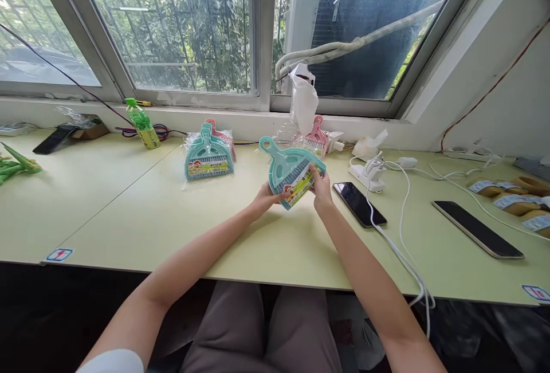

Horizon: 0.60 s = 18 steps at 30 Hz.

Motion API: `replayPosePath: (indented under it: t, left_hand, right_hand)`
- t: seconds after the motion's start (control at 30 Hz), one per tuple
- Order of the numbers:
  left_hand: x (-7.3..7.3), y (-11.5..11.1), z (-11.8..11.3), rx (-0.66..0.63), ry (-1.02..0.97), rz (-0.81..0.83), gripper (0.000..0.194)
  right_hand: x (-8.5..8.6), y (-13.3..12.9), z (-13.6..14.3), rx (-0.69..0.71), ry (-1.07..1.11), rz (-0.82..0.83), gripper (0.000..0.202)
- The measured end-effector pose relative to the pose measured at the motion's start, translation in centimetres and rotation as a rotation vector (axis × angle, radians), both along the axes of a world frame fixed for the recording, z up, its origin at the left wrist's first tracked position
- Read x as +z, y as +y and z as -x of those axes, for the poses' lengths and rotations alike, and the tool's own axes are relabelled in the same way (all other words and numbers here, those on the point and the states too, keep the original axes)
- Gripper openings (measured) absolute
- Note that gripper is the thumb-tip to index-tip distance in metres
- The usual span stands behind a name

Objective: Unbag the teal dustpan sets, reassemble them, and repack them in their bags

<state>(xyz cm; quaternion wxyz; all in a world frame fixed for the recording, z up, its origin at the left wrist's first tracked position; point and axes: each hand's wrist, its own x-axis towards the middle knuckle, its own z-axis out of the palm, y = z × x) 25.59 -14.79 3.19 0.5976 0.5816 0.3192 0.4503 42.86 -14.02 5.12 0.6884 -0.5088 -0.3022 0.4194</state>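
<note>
Both hands hold a teal dustpan and brush set point(286, 161), tilted above the table, its ring handle pointing up and left. My left hand point(265, 198) grips the lower left edge, thumb across the front near a printed label. My right hand point(320, 185) grips the right side, thumb on the label. Behind and left, a stack of wrapped dustpan sets point(208, 158) leans near the wall, teal in front and pink behind. Farther back on the right is a pink dustpan set point(317, 135) in clear wrap, partly hidden by the held one.
A phone point(360, 204) lies right of my hands, with a white power strip point(368, 176) and white cables point(404, 212) by it. Another dark device point(478, 228) is farther right. A green-capped bottle point(144, 125) stands back left. White crumpled packaging point(303, 101) stands against the window.
</note>
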Motion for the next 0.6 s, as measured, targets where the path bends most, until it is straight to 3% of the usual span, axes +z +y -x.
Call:
replayPosePath:
  t: [0.4,0.6]
  left_hand:
    - [0.36,0.77,0.68,0.092,-0.029,0.069,0.056]
    - [0.62,0.20,0.56,0.062,0.002,0.026,0.059]
  right_hand:
    - [-0.28,0.71,0.10,0.333,0.058,-0.088,0.044]
    - [-0.85,1.01,0.19,0.267,0.057,-0.104,0.050]
